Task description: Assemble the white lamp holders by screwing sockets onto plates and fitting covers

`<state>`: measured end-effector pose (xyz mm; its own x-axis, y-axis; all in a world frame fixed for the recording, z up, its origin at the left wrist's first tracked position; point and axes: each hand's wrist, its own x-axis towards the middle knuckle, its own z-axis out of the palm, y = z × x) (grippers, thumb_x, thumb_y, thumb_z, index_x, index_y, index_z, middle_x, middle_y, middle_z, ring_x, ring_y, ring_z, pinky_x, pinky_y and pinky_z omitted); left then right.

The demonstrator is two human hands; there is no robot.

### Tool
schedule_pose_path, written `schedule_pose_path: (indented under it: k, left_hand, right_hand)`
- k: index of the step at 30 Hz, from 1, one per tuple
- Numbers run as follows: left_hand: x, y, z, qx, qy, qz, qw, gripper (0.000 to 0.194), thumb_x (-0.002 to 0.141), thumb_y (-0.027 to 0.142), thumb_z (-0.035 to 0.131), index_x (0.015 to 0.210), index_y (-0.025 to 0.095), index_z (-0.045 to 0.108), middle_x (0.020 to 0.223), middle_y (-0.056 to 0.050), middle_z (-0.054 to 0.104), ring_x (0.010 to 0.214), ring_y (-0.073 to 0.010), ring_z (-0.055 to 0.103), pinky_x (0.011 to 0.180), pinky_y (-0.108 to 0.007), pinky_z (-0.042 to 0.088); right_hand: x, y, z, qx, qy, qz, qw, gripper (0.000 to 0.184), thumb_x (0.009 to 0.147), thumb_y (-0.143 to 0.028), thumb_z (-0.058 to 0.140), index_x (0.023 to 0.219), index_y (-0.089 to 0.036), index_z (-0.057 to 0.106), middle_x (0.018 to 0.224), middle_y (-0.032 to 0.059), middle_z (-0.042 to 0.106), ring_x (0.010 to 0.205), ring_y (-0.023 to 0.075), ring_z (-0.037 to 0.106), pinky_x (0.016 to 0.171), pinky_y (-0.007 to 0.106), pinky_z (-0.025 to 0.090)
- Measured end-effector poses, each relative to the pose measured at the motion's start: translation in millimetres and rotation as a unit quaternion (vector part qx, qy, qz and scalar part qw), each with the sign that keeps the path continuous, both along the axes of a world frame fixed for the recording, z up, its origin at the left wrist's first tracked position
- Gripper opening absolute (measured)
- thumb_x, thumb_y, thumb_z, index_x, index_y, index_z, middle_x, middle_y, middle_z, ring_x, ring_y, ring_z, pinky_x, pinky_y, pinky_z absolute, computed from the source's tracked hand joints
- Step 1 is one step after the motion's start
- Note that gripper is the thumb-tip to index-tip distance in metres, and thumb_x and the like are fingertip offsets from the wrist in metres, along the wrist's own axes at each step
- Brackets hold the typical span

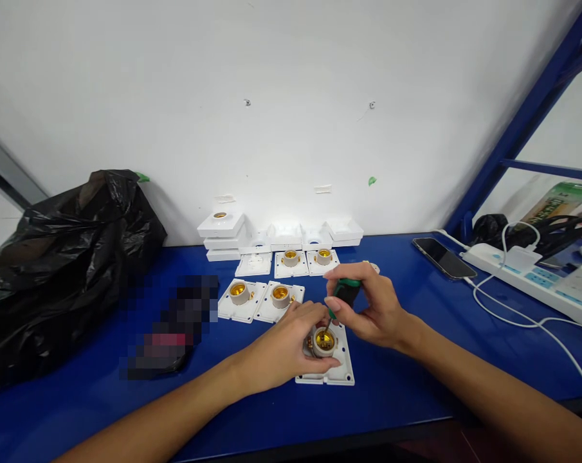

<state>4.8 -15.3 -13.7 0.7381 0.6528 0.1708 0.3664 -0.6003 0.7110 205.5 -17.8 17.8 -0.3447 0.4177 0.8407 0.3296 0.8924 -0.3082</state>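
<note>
My right hand grips a screwdriver with a green and black handle. Its shaft slants down into the brass-lined bowl of a round lamp socket. Around that socket close the fingers of my left hand, thumb at the near side. Beneath the socket lies a square white base plate, flat on the blue table. Just behind my left hand, a similar plate carries another lamp socket, with one more socket on a plate to its left.
White covers are stacked against the wall, beside plates with sockets. A black plastic bag bulges at the left, near a blurred-out dark object. On the right lie a phone, a power strip and loose white cables.
</note>
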Motion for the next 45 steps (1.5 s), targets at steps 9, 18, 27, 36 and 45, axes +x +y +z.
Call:
schedule_pose_path:
  k: [9,18,27,36,45]
  left_hand:
    - [1,-3,8.5,0.021,0.034,-0.002,0.999,0.038,0.081,0.025,0.083,0.113,0.024,0.062,0.11,-0.003,0.066,0.103,-0.0263,0.058,0.095,-0.039,0.047]
    - [2,-2,8.4,0.025,0.033,-0.012,0.999,0.035,0.083,0.025,0.082,0.111,0.023,0.062,0.118,-0.006,0.066,0.109,-0.028,0.059,0.098,-0.041,0.046]
    - [1,-3,5.6,0.037,0.044,0.006,0.998,0.04,0.082,0.028,0.083,0.114,0.024,0.059,0.115,-0.004,0.067,0.105,-0.0274,0.058,0.095,-0.039,0.046]
    - [1,0,-0.4,0.066,0.044,0.0,0.997,0.043,0.086,0.03,0.08,0.122,0.023,0.057,0.116,-0.005,0.066,0.104,-0.0266,0.061,0.101,-0.045,0.047]
    - [13,1,-3.9,0.06,0.038,0.045,0.996,0.043,0.086,0.032,0.079,0.124,0.021,0.06,0.118,-0.009,0.067,0.111,-0.0306,0.062,0.099,-0.045,0.05]
  right_hand:
    - [-1,3,-4.9,-0.139,0.05,0.03,0.989,0.03,0.101,-0.025,0.058,0.129,-0.025,0.05,0.084,-0.0017,0.059,0.058,0.0103,0.057,0.052,0.025,0.05]
    - [0,0,-1.1,-0.068,0.004,0.008,0.998,0.034,0.098,-0.022,0.062,0.13,-0.025,0.05,0.086,-0.0003,0.061,0.06,0.0124,0.057,0.051,0.027,0.048]
    - [1,4,-2.1,-0.165,0.036,0.028,0.985,0.034,0.099,-0.025,0.063,0.131,-0.027,0.052,0.087,-0.0011,0.06,0.063,0.0107,0.059,0.054,0.023,0.052]
    - [3,-2,6.8,-0.13,-0.027,0.049,0.99,0.05,0.098,-0.023,0.062,0.146,-0.03,0.048,0.105,0.0042,0.066,0.073,0.0147,0.062,0.063,0.031,0.056]
    - [1,8,-6.9,-0.102,0.012,0.009,0.995,0.043,0.096,-0.025,0.065,0.137,-0.03,0.051,0.107,0.0031,0.065,0.076,0.0153,0.064,0.067,0.032,0.057]
